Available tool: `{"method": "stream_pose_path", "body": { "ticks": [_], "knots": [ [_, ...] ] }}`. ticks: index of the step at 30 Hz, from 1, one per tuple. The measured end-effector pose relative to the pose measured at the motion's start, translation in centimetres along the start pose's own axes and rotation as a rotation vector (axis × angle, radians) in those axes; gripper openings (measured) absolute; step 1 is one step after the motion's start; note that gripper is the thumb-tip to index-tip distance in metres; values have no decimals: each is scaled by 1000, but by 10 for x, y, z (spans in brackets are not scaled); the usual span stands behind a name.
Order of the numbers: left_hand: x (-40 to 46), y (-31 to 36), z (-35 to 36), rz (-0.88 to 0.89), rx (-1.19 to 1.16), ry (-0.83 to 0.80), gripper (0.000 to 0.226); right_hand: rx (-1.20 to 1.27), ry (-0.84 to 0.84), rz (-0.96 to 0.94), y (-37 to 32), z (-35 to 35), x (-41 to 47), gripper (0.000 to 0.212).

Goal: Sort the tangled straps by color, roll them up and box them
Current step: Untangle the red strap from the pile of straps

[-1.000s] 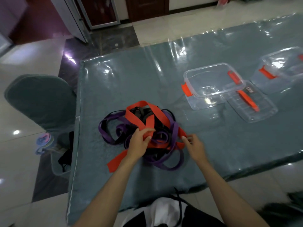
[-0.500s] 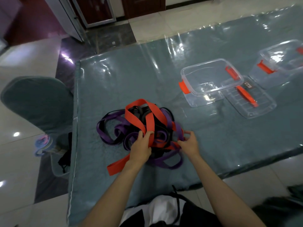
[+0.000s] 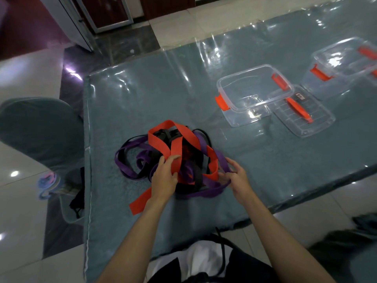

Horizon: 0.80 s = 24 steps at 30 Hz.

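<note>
Centrally, left hand point(image 3: 164, 179) fingers point(image 3: 173, 158) gripping orange band point(image 3: 176, 149), right hand point(image 3: 238, 178) pinching purple band point(image 3: 222, 163)

Bare forearms point(image 3: 142, 231) end in a bare left hand point(image 3: 165, 176) and right hand point(image 3: 237, 177) — lower down, a white top point(image 3: 195, 260) with black panels, crossed by a thin black cord point(image 3: 224, 250).

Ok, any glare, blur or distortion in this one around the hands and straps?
Head view: white glare streaks on the clear table cover and the nearest clear box; head view: wide-angle bending curves that cover's edges; head view: dim light, left hand and strap tangle fairly sharp, right hand slightly soft.
</note>
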<state>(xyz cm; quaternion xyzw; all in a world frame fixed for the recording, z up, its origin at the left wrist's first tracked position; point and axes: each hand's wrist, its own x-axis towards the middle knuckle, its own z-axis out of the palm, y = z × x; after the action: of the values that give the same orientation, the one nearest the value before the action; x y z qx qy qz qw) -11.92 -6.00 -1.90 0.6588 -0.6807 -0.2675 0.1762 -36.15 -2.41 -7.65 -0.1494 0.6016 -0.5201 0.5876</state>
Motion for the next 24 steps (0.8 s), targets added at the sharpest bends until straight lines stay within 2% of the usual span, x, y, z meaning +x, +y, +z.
{"method": "stream_pose_path", "body": {
  "ticks": [4,7,10,13,19,22,24],
  "knots": [
    [-2,2,-4,-12,4,37,66,72,9,28,0,2,0,72],
    [-3,2,-8,-10,-7,58,66,188,112,111,-1,3,-1,54],
    [-3,2,-12,-14,1,77,66,204,258,139,4,-3,2,33],
    [-4,3,-11,-28,22,74,66,-26,260,113,12,-9,2,26],
    [-5,8,-4,-186,141,40,68,-658,280,-103,14,-4,1,31],
    [-5,10,-3,-159,161,102,72,-616,263,-99,13,-7,-2,31],
    [-5,13,-3,-13,216,183,68,-515,240,-71,13,-10,-4,37]
  ]
}}
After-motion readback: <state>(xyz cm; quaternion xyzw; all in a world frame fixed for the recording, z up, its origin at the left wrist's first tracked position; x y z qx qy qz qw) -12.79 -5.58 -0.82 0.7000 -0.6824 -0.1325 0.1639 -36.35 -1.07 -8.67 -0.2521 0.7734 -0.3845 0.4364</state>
